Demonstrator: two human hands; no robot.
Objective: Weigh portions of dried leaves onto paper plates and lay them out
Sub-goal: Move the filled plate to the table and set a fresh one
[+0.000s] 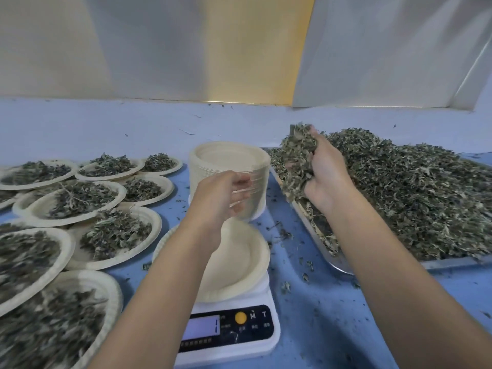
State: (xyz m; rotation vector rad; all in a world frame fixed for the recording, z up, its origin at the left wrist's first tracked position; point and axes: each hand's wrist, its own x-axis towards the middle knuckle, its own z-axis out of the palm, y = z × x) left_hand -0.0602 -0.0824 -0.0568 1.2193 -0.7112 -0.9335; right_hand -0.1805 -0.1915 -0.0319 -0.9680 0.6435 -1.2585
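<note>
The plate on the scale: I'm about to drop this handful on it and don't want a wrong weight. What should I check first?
1. Empty plate seated on the scale: ok.
2. Display zeroed: cannot tell; the digits are blurred.
3. Right hand holds a handful of leaves: ok.
4. Left hand off the plate: cannot tell; it is blurred over the far rim.
5. Handful above the plate: not ok; it hangs over the edge of the tray.
</note>
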